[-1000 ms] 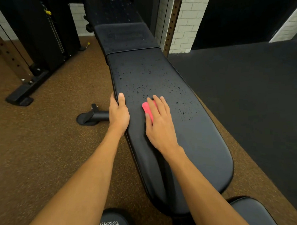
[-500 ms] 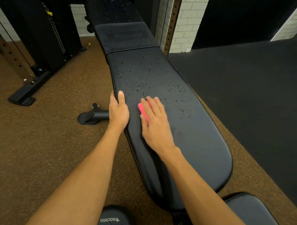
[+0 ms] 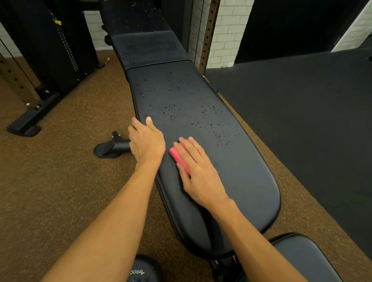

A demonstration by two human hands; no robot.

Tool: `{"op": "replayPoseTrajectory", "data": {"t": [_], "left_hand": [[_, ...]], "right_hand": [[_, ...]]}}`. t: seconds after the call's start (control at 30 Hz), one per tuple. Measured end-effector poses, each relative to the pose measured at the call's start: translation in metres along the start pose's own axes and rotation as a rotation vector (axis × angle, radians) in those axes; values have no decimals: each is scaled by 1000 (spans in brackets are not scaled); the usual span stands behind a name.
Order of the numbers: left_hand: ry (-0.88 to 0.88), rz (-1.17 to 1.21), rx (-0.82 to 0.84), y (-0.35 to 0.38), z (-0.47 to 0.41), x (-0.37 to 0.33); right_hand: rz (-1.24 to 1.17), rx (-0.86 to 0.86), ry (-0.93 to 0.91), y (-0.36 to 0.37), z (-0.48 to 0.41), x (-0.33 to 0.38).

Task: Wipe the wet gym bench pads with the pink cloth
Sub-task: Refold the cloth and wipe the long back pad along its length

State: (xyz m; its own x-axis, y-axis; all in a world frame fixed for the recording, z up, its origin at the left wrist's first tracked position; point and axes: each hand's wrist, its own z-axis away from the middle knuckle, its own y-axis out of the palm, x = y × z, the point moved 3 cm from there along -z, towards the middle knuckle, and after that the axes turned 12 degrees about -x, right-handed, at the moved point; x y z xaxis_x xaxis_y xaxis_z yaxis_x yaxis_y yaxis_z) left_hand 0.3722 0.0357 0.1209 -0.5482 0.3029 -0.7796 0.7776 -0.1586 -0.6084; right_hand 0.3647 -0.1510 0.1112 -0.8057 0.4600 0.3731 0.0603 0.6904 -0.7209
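Starting at the far left, over speckled brown floor (image 3: pixel 55 189): a black rack foot (image 3: pixel 24 126) flat on the ground, with a weight stack (image 3: pixel 67 50) upright behind it. Further right, a round black bench foot (image 3: pixel 110 147) on the floor, just beside the left hand (image 3: pixel 146 142). That hand set on the left edge of the long pad (image 3: pixel 200 93), thumb lying on top, fingers curled down over the side, grasping the rim. Below, at the bottom edge, a dark disc (image 3: pixel 142 275) with partly hidden white lettering. Then the pink cloth (image 3: pixel 177 157), folded small, flat on the long pad near its left side, close to the left hand but apart from it. Mostly covered by the right hand (image 3: pixel 200 172): palm down, fingers straight and released, pressing the cloth to the pad rather than gripping it. Water droplets (image 3: pixel 214 118) scattered on the pad beyond and right of those fingertips. Farther along, a shorter pad (image 3: pixel 149 48) butted against the long one, also speckled with drops. At lower right, the corner of another black pad (image 3: pixel 303 261). On the far right, a dark floor mat (image 3: pixel 307 114), with white brick wall (image 3: pixel 225 32) behind.
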Motion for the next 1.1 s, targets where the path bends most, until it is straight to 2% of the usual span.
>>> {"op": "replayPoseTrajectory", "data": {"t": [0.1,0.23,0.4,0.47,0.6,0.67,0.83,0.9,1.03,1.1], "left_hand": [[102,-46,-57,0,14,-2],[111,-52,-68,-1,11,-5],[120,-43,-85,-3,12,-6],[118,-52,-85,-3,12,-6],[148,-62,-100,-4,13,-6],[186,-63,-112,-4,13,-5],[206,-58,-110,-5,14,-5],[204,-58,-105,-5,14,-6],[202,-63,-104,-4,12,-5],[205,-64,-107,-3,12,-5]], "right_hand": [[26,-83,79,-16,12,-24],[71,-137,282,-3,-14,-34],[0,13,41,-8,3,-12],[13,5,22,-21,17,-21],[88,-105,257,-24,3,-49],[90,-98,310,-14,-13,-48],[23,0,78,-15,4,-28],[32,-17,57,-28,15,-38],[95,-101,294,-30,-2,-66],[101,-103,331,-20,-14,-64]]}}
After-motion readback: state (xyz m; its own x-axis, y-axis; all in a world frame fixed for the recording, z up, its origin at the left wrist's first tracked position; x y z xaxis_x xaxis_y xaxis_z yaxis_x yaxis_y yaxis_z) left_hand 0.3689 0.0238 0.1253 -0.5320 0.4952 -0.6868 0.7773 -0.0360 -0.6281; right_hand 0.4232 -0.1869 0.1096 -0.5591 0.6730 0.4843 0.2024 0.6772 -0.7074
